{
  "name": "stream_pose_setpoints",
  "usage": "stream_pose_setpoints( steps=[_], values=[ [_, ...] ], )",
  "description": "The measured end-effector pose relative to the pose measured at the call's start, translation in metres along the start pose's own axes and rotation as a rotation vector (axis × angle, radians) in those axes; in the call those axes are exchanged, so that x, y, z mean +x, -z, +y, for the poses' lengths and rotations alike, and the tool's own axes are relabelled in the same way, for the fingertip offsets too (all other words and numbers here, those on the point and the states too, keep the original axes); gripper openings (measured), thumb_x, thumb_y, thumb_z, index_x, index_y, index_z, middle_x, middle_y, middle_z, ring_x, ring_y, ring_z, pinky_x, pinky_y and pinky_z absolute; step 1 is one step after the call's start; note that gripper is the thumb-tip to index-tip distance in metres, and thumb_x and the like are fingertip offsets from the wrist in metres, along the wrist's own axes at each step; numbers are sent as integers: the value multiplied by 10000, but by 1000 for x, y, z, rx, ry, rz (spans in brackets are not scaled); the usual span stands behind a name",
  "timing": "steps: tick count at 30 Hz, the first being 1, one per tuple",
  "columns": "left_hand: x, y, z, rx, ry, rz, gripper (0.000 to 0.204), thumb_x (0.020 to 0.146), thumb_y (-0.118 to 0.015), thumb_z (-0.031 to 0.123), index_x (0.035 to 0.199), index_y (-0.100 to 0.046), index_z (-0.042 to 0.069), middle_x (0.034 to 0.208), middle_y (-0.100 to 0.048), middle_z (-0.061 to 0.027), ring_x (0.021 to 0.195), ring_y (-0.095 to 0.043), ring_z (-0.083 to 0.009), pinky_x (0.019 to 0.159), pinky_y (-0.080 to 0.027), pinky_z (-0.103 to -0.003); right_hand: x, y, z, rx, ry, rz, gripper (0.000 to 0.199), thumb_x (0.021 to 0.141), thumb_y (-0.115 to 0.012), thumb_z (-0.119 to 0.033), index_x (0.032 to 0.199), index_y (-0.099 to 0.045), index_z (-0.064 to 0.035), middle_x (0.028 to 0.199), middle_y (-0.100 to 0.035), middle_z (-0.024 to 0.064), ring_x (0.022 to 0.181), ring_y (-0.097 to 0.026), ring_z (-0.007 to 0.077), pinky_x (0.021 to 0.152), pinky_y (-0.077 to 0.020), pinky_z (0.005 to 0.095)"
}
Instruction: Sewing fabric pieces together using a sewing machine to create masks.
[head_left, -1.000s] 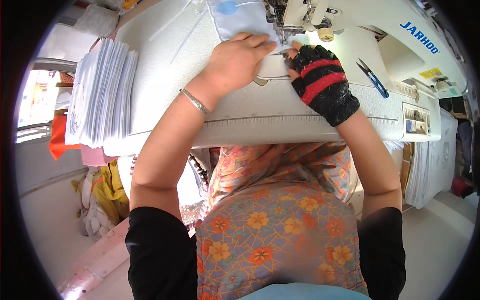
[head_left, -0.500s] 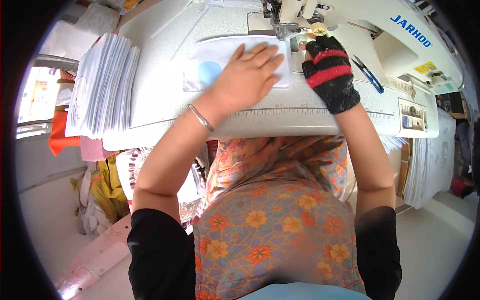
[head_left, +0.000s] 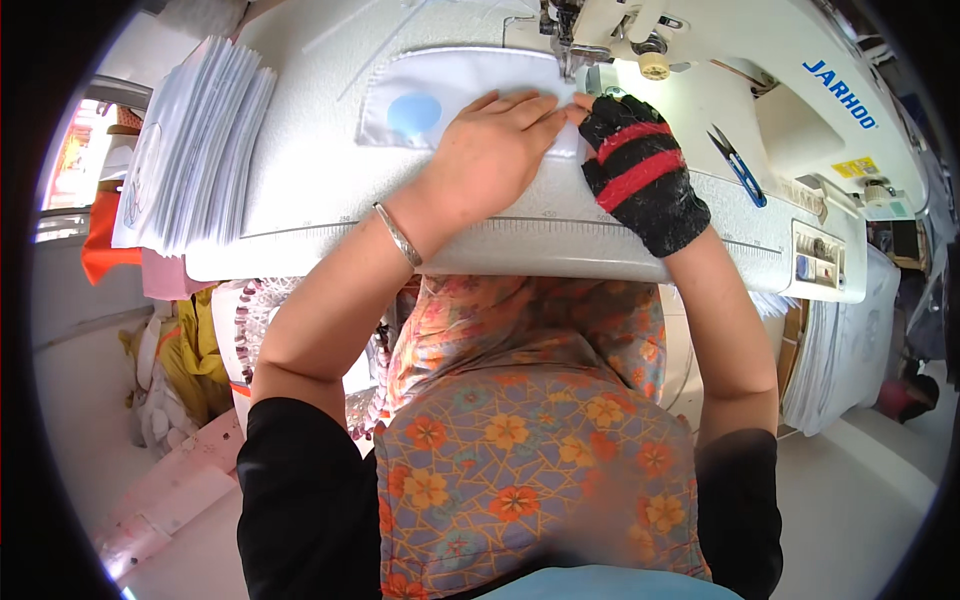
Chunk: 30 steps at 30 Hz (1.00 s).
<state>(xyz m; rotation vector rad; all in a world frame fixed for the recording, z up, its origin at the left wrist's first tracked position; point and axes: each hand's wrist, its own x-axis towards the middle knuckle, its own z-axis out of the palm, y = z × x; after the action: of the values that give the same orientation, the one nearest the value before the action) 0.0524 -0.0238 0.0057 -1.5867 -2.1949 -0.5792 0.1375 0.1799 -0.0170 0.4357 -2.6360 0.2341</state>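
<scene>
A white fabric piece (head_left: 460,75) with a rounded corner and a pale blue circle lies flat on the sewing machine bed (head_left: 350,195). My left hand (head_left: 495,155) rests on its near right part, fingers stretched out flat, a silver bangle on the wrist. At the fabric's right edge, my right hand (head_left: 645,165) has its bare thumb and fingertip closed together, close to my left fingertips. It wears a fingerless black glove with red stripes. Just beyond my hands is the presser foot and needle area (head_left: 570,60) of the white sewing machine (head_left: 790,70).
A tall stack of white fabric pieces (head_left: 195,150) stands on the left of the bed. Blue-handled thread snips (head_left: 740,168) lie to the right of my gloved hand. A small parts compartment (head_left: 818,255) sits at the bed's right end. More white pieces (head_left: 840,340) hang beyond it.
My right hand has come down from beside the machine's yellowish knob to the fabric's right edge. My left hand stays on the fabric, its fingers now closer together. The whole view has shifted slightly.
</scene>
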Motion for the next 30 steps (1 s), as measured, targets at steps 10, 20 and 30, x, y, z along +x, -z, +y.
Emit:
stream_pose_setpoints(
  steps=[10,20,30],
  values=[
    [5,0,-13,-20,6,-14,405,789,-635,2,1178,-694,94,1205,-670,-73,1082,-650,-284,920,-542,-385,6,9,-7,-16,-22,-8,441,765,-612,-24,1204,-633,-54,1288,-615,118,1081,-594,344,963,-471,453],
    [29,-17,-51,-13,36,-24,341,810,-601,6,1124,-705,88,1214,-678,-50,1093,-649,-266,917,-541,-367,10,1,-2,-34,-50,6,405,812,-608,-52,1215,-638,-53,1249,-626,148,1099,-595,351,973,-468,455],
    [30,-18,-65,58,45,60,296,876,-614,96,1163,-676,55,1252,-659,-100,1145,-623,-295,983,-504,-401,16,11,-2,85,-38,54,309,836,-586,-6,1128,-677,-45,1158,-667,160,1016,-625,373,903,-510,449]
  ],
)
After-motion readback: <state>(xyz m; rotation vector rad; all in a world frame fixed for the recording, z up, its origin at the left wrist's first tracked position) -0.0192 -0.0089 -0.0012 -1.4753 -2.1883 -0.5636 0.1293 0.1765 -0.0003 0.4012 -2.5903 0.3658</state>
